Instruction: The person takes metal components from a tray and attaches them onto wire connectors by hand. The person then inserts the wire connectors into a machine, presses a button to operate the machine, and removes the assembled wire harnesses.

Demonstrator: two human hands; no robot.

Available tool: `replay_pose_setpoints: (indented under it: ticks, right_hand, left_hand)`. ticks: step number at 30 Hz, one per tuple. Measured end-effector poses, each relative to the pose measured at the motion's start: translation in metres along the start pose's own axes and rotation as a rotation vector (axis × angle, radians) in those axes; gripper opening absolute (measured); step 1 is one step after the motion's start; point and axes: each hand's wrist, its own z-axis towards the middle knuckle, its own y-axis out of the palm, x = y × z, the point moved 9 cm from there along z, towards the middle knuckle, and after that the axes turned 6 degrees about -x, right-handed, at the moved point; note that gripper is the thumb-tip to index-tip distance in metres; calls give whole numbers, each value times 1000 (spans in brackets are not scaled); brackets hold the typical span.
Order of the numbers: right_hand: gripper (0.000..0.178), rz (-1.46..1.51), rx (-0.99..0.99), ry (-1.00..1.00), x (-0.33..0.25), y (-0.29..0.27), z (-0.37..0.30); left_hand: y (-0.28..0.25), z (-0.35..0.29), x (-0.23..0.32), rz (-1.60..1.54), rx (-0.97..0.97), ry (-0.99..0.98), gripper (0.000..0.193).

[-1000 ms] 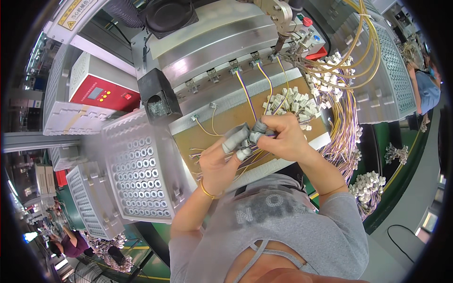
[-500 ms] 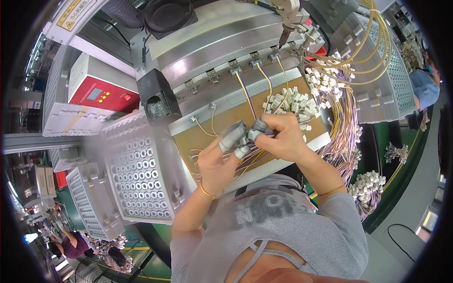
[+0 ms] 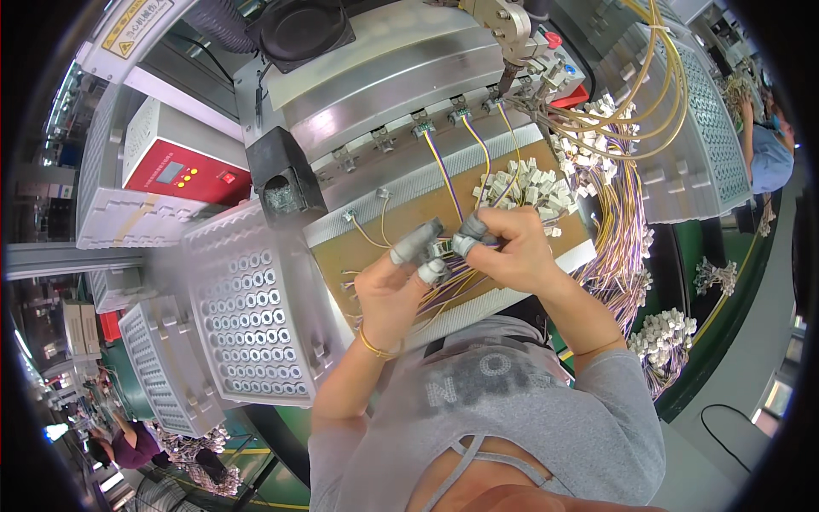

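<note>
My left hand (image 3: 394,286) and my right hand (image 3: 514,249) meet over the brown work board (image 3: 350,260), grey covers on their thumbs and forefingers. Between the left fingertips is a small green and white part (image 3: 443,247), too small to name surely. My right thumb and forefinger are pinched together right beside it; what they hold is hidden. Loose wires (image 3: 452,286) in yellow, white and purple run beneath both hands. Beyond them, metal clips along the machine's edge hold small green circuit boards (image 3: 424,130) with wires trailing toward me.
White connectors (image 3: 533,189) are heaped on the board's right, beside a thick wire bundle (image 3: 610,247). A soldering tip (image 3: 509,77) and looping tubes (image 3: 674,111) hang at upper right. Left are a black box (image 3: 286,175), a red-fronted control unit (image 3: 192,175) and a tray (image 3: 252,320).
My hands have shifted only slightly, the left fingertips spreading a little around the small part. The soldering head and its tubes at upper right have moved left.
</note>
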Motion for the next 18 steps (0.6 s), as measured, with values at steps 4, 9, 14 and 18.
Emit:
replay_pose_setpoints:
  ticks: [4,9,14,18]
  right_hand:
    - [6,1,-45,-36,-4,6,-2]
    - [6,28,-60,-48,-5,7,-1]
    - [6,-27,-102,-42,-9,6,0]
    - [6,51,-167,4,-8,9,1]
  left_hand:
    - [1,0,0,27,-12,-15,40]
    - [5,1,6,89,-37,49,39]
    - [6,0,14,220,-38,137,36]
    - [11,-7,30,424,19,352,34]
